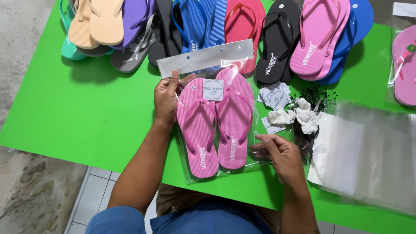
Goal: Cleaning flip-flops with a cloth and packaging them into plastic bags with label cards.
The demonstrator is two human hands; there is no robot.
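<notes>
A clear plastic bag (189, 174) with a white header flap (205, 58) lies on the green table (97, 116). Inside it sits a pair of pink flip-flops (216, 126) side by side, with a small round white label above them. My left hand (166, 97) grips the bag's upper left edge, thumb on top. My right hand (278, 153) pinches the bag's lower right edge between fingertips.
Rows of flip-flops in peach, purple, grey, blue, red, black (277, 38) and pink (319, 30) line the far edge. Round labels (275, 97), crumpled white paper (304, 114) and small black bits lie right of the bag. A stack of clear bags (370, 157) and another bagged pink pair (410, 64) are at right.
</notes>
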